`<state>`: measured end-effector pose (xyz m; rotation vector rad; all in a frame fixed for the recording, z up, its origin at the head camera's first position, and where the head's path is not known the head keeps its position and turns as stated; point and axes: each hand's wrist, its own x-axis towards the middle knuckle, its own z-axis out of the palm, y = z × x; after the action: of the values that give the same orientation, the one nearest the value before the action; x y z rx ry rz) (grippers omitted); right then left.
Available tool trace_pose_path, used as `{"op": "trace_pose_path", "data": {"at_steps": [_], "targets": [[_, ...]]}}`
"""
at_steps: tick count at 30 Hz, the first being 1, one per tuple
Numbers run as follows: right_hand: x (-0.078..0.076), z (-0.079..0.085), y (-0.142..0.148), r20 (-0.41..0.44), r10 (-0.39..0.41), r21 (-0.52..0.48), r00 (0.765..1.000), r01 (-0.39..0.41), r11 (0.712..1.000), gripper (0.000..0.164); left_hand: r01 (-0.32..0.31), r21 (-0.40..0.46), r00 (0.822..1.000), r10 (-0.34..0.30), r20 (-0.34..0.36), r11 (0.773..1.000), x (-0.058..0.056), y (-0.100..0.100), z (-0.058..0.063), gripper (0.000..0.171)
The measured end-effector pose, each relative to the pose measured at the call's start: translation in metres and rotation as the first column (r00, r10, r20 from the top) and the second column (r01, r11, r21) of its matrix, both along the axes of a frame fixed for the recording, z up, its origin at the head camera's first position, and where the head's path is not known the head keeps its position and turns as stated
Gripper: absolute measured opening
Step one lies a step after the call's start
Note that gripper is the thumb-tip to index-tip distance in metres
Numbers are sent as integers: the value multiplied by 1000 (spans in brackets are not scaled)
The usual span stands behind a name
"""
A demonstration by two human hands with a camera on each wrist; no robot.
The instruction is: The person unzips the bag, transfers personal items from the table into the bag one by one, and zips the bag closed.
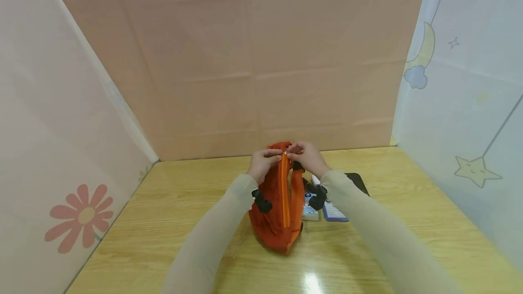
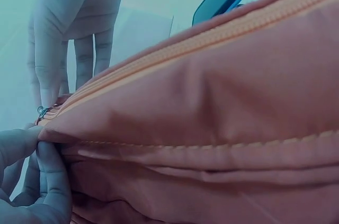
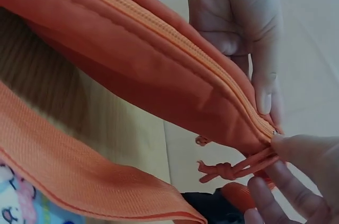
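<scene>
An orange waist bag (image 1: pixel 267 223) stands on the table with its long zipper (image 1: pixel 284 194) facing up and its teeth meeting along the length in view. At the bag's far end, my left hand (image 1: pixel 263 164) pinches the fabric beside the zipper. Opposite it, my right hand (image 1: pixel 311 158) pinches the zipper pull at that same end. A knotted orange cord (image 3: pixel 228 170) hangs from the pull under the right fingers. The metal slider (image 2: pixel 42 110) shows between both hands in the left wrist view. An orange webbing strap (image 3: pixel 95 181) with a black buckle loops along the bag's right side.
Right of the bag lie a pack with a cartoon print (image 1: pixel 310 212), a blue-edged card (image 1: pixel 335 213) and a dark flat object (image 1: pixel 357 182), partly hidden by the right forearm. A peach backdrop (image 1: pixel 253 80) rises behind the wooden table (image 1: pixel 180 221).
</scene>
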<state>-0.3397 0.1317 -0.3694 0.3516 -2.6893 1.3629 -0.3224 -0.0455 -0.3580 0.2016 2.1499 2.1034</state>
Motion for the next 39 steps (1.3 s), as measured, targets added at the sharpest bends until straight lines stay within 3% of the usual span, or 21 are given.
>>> {"op": "trace_pose_path", "data": {"at_steps": [7, 17, 39], "targets": [[-2, -6, 0, -10, -41, -55, 999, 41, 998, 13, -11, 1, 1000, 11, -6, 1000, -5, 3, -3, 29], [1, -13, -1, 30, -42, -78, 999, 44, 996, 13, -73, -7, 997, 73, -21, 997, -26, 8, -31, 21], [12, -9, 1, 42, 2, 25, 999, -3, 1000, 10, -71, -4, 997, 71, -19, 997, -26, 12, -30, 22]]}}
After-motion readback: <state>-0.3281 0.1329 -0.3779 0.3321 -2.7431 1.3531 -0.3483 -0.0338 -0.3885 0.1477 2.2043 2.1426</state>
